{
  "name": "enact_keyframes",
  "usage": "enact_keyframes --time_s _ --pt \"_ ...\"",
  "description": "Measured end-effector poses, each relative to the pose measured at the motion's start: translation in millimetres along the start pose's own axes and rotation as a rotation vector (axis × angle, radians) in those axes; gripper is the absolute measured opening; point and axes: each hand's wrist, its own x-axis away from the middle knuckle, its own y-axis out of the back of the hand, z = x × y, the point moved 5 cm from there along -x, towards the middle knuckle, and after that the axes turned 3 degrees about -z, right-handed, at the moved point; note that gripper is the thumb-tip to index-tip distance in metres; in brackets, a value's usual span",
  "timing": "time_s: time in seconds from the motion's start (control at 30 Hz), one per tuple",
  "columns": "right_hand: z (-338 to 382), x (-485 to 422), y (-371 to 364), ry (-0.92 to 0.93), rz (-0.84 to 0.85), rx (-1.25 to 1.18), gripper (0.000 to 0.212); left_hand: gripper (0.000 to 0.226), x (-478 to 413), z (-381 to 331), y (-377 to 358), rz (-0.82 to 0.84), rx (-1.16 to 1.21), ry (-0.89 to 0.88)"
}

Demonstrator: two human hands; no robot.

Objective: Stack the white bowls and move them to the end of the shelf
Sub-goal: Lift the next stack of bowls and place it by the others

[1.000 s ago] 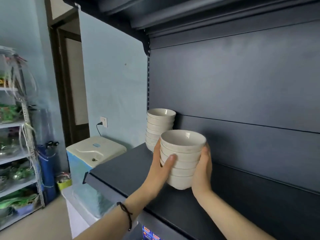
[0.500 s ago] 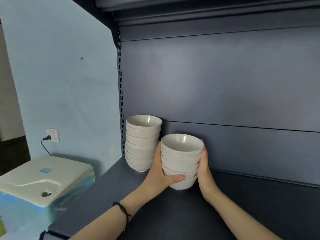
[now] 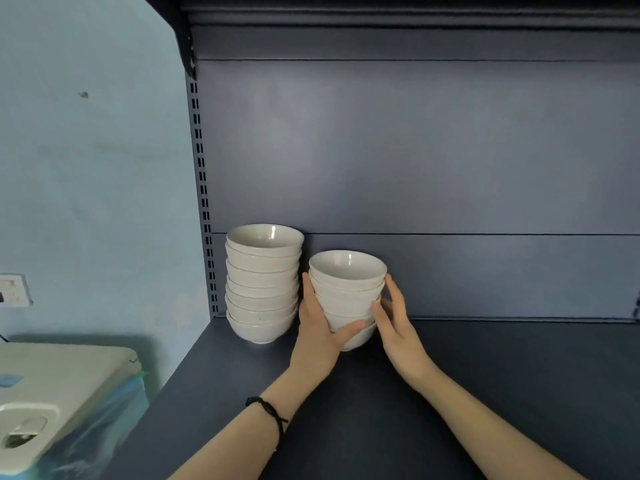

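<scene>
Two stacks of white bowls stand on the dark shelf (image 3: 485, 375) at its left end, close to the back panel. The taller stack (image 3: 262, 282) is nearest the slotted upright. Right beside it is a shorter stack (image 3: 347, 292) of several bowls, its base on the shelf. My left hand (image 3: 320, 323) wraps the shorter stack's left side, thumb across the lowest bowls in front. My right hand (image 3: 393, 317) is at the stack's right side with fingers spread and slightly off the bowls.
A slotted metal upright (image 3: 202, 188) marks the shelf's left end against a pale blue wall (image 3: 93, 168). A white and blue appliance (image 3: 52, 403) stands below left. An upper shelf (image 3: 381, 8) overhangs. Bare shelf surface extends to the right.
The shorter stack has travelled left and back and now rests on the shelf beside the taller stack. My right hand has loosened from it and its fingers have spread.
</scene>
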Motion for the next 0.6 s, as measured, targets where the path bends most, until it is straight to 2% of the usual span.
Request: enact_keyframes --time_s 0.17,0.3,0.4,0.5,0.6 --pt "-7.0 23.3 33.8 -0.141 -0.191 0.15 0.055 0.112 7.0 7.5 6.4 0.16 -0.055 0.0" --pt "-0.6 46.6 83.0 -0.181 -0.177 0.396 0.027 0.096 32.4 -6.4 19.5 0.238 -0.102 0.078" --pt "9.4 63.0 126.8 -0.171 -0.185 0.599 0.021 0.073 61.7 -25.3 12.7 0.206 -0.301 0.128" --pt "22.5 85.0 173.3 -0.19 -0.22 0.725 0.027 0.048 82.5 -61.2 -27.1 0.225 -0.459 0.038" --pt "31.3 117.5 225.3 -0.278 -0.179 0.935 0.042 0.038 98.8 -107.6 -94.0 0.265 -0.646 -0.194"
